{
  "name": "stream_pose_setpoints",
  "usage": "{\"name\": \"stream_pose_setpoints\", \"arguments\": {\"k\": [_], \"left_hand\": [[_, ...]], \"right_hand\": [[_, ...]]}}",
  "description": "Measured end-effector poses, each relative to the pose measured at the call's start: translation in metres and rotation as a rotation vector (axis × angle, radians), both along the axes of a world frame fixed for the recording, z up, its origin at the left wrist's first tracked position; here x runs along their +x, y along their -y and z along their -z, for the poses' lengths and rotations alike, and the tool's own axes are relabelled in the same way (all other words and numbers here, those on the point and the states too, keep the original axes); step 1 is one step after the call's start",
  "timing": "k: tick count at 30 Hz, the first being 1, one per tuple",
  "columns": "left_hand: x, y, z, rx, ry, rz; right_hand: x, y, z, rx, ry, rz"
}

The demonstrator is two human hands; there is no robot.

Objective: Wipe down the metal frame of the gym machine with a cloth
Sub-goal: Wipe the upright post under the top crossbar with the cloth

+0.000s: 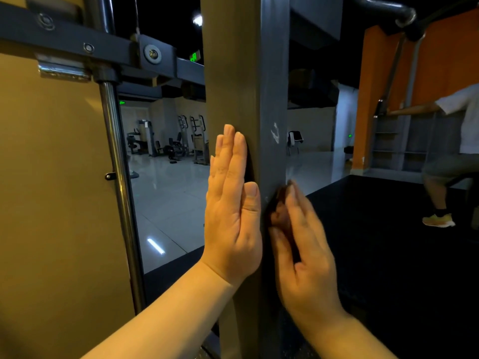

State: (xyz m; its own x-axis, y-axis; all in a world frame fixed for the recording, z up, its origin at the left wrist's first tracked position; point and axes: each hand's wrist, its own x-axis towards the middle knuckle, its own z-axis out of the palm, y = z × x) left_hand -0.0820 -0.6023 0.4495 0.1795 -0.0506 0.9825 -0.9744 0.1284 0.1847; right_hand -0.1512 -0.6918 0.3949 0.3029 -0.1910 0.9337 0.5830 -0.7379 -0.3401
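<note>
A dark, blurred cloth (279, 212) lies pressed against the upright grey metal frame (274, 86).

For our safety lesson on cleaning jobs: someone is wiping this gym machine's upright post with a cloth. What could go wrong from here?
1. The small dark cloth is only pressed against the grey metal upright post by the right hand; it could slip out and drop.
2. The white scuffed patch higher on that post may be rough and might snag the cloth or fingers.
3. A person in a white shirt is close by; stepping back risks a bump.
</note>
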Motion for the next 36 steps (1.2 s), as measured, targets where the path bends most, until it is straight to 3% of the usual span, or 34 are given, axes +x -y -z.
{"name": "stream_pose_setpoints", "arguments": {"k": [4, 12, 19, 26, 29, 33, 36], "left_hand": [[0.001, -0.001, -0.001, 0.010, -0.001, -0.009], [-0.001, -0.002, 0.001, 0.013, -0.031, 0.016], [-0.001, -0.002, 0.000, 0.016, -0.025, 0.018], [-0.001, -0.002, 0.001, 0.011, -0.047, 0.033], [-0.001, -0.003, 0.001, 0.011, -0.046, 0.035], [0.000, -0.003, 0.000, 0.011, -0.029, 0.042], [0.000, -0.002, 0.001, 0.006, -0.031, 0.048]], "right_hand": [[0.011, -0.014, -0.042, 0.120, 0.059, 0.049], [0.004, -0.011, 0.019, -0.010, 0.033, 0.024], [0.008, -0.009, -0.043, 0.117, 0.098, 0.032], [-0.004, -0.008, 0.018, 0.063, 0.072, -0.016], [-0.004, -0.007, -0.004, 0.051, 0.092, 0.001], [0.004, -0.019, -0.039, 0.187, 0.135, -0.037], [0.005, -0.020, -0.021, 0.151, 0.144, -0.005]]}}
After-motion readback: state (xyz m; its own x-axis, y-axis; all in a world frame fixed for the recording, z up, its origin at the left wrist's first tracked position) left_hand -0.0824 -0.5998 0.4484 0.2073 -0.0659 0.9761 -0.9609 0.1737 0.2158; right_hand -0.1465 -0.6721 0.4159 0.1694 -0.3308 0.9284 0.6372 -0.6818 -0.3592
